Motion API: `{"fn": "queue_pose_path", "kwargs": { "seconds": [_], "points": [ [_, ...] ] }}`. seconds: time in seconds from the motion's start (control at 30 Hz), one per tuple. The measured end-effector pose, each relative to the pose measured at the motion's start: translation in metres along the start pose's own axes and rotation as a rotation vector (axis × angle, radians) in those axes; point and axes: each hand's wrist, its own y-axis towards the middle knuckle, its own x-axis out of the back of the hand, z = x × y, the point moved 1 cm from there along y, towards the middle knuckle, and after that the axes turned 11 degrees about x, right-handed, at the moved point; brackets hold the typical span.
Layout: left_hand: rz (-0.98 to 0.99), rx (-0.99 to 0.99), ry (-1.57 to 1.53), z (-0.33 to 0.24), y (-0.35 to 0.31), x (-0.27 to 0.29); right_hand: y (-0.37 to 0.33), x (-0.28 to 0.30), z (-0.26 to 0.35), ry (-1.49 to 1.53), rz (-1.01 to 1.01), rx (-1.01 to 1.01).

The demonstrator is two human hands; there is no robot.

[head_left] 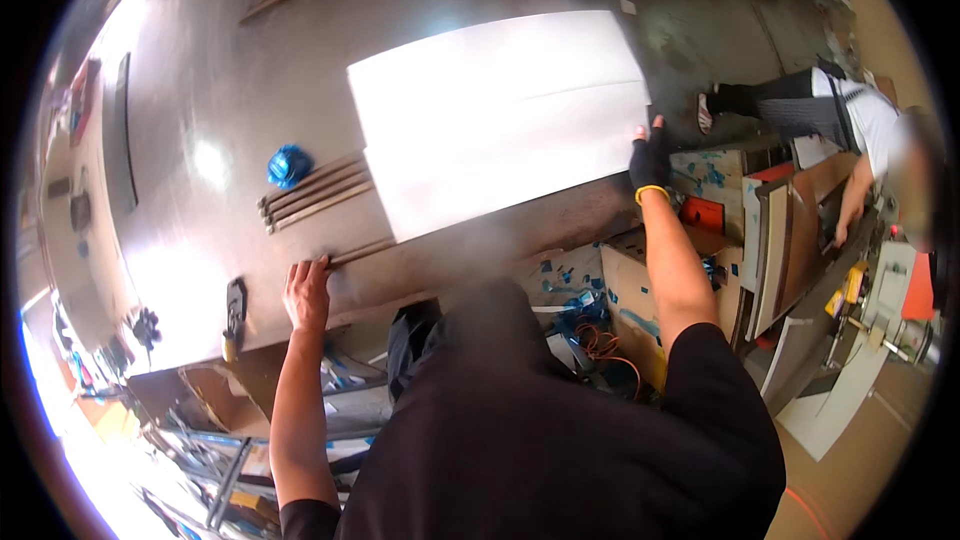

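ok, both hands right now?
Left hand: at the end of a brown bar; grip unclear.
Right hand: gloved, at the white sheets; grip unclear.

The place looks like a workshop. Slim bars point(318, 194) lie on a broad grey work surface point(180, 90), panels point(775, 250) stand packed on edge, and blue scraps point(590, 305) litter the clutter below.

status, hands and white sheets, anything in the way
Left hand at rod end. Right hand at edge of white sheets. Sheets lie flat. Blue bundle to their left, clear.
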Motion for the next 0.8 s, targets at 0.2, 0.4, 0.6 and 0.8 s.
{"fn": "queue_pose_path", "kwargs": {
  "seconds": [0.2,0.4,0.6,0.8],
  "points": [
    [-0.046,-0.019,-0.030,-0.001,0.001,-0.003,-0.083,-0.004,0.130,-0.210,-0.005,0.317],
    [-0.071,-0.012,-0.071,0.002,0.001,-0.010,-0.235,-0.042,0.376,0.428,0.118,0.638],
    [-0.145,-0.030,-0.127,0.004,-0.003,-0.012,-0.272,-0.018,0.452,0.812,0.173,0.673],
    [-0.156,-0.019,-0.107,0.002,-0.006,-0.012,-0.221,-0.007,0.369,0.511,0.196,0.681]
  ]
}}
